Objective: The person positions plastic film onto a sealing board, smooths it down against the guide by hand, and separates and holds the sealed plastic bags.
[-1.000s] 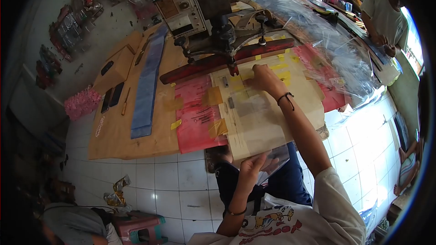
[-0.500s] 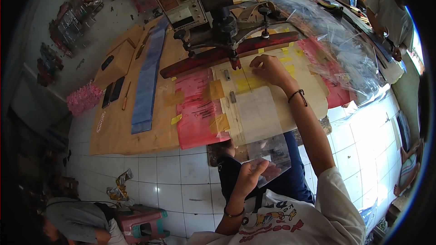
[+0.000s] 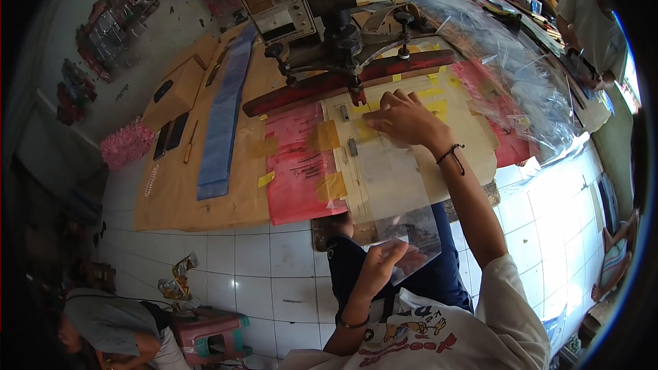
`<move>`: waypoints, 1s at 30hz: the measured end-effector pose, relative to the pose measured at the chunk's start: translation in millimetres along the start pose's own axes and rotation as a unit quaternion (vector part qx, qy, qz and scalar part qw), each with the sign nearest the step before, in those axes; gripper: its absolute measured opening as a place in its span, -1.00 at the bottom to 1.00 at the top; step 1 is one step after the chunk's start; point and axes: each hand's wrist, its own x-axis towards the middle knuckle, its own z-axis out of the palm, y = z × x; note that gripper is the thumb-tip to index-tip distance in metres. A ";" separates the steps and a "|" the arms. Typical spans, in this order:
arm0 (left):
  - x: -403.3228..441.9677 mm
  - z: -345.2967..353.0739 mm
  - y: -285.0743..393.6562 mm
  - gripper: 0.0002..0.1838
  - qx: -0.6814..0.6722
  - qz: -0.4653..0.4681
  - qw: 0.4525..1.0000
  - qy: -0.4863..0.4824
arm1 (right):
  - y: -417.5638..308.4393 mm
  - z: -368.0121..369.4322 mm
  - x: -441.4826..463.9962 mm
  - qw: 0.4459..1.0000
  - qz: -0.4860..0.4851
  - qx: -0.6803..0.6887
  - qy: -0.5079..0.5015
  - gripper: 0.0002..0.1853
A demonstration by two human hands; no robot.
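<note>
My left hand point(image 3: 384, 268), below the table edge, is closed on a clear plastic sheet point(image 3: 419, 236) with its thumb on top. The sheet reaches up over the table edge onto a cream work surface point(image 3: 466, 144) with yellow tape strips. My right hand point(image 3: 409, 122) is over this surface near the sheet's far end, fingers bent and somewhat apart, fingertips close to the surface. Two small metal blocks point(image 3: 353, 147) sit left of it. Just beyond hangs a press head with a long red bar point(image 3: 301, 94).
Red taped sheeting point(image 3: 295, 199) and a blue strip point(image 3: 223, 133) lie on the table's left, near a screwdriver point(image 3: 188, 147). Crumpled clear plastic point(image 3: 493, 34) covers the right side. One person point(image 3: 593, 34) stands far right; another sits lower left by a stool point(image 3: 212, 336).
My right hand has moved slightly nearer and down toward the sheet's far end, its fingers lower. The left hand stays nearly still with the sheet.
</note>
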 end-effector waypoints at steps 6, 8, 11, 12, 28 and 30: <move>5.0 -3.8 -3.3 -0.61 -0.017 -0.004 1.000 -0.023 | -17.3 15.8 2.5 0.999 -0.024 -0.009 0.019 -0.58; 7.1 -4.6 -2.4 -0.61 -0.016 -0.005 1.000 -0.026 | -15.8 21.0 0.5 0.998 -0.029 -0.028 0.040 -0.56; 7.9 -1.8 -3.2 -0.61 -0.026 -0.008 0.999 -0.025 | -23.8 21.1 -9.0 0.996 -0.035 -0.041 0.066 -0.52; 7.8 -1.8 -2.4 -0.61 -0.030 -0.008 0.999 -0.023 | -25.6 21.9 -11.8 0.996 -0.025 -0.036 0.079 -0.50; 47.1 -4.2 14.4 -0.63 -0.074 0.050 0.994 0.064 | -48.7 -2.9 -80.0 1.000 0.014 0.012 0.021 -0.39; 51.1 -6.0 17.0 -0.63 -0.074 0.046 0.994 0.066 | -46.9 1.5 -86.7 1.000 0.007 0.010 0.016 -0.38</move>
